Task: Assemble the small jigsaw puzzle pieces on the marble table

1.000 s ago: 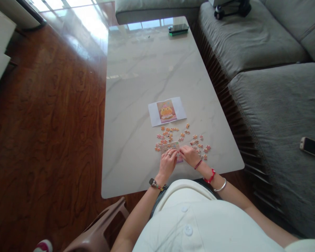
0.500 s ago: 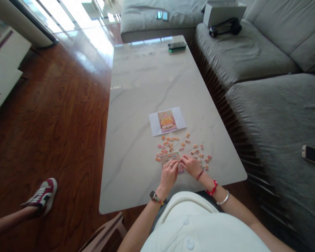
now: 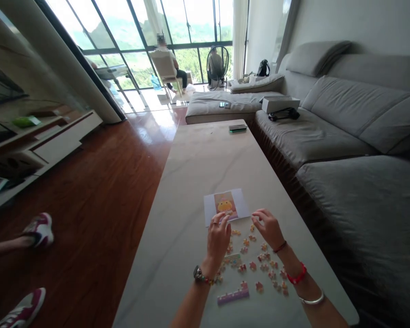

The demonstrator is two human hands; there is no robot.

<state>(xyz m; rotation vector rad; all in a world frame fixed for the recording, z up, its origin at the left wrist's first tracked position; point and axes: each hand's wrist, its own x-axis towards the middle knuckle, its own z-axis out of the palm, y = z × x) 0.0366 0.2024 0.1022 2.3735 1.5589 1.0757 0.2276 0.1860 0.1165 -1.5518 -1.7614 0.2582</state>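
My left hand is raised over the table near the lower edge of a printed picture of an orange cartoon character. Its fingers are loosely bent and apart, with nothing visible in them. To the right, my right hand hovers at the sheet's lower right corner, thumb and index finger slightly apart, no piece showing between them. Loose jigsaw pieces in orange and pink lie below both hands. A purple strip of joined jigsaw pieces lies closest to me. A pale strip is partly hidden beside my left wrist.
The marble-look table carries a dark phone-like object at its far end. A grey sofa runs along the right. Someone's shoe shows at left. Two people sit by the windows, one in a chair.
My view has tilted up, bringing the windows into sight. My hands have come apart and moved forward, off the puzzle area, towards the printed picture. The purple strip is now uncovered.
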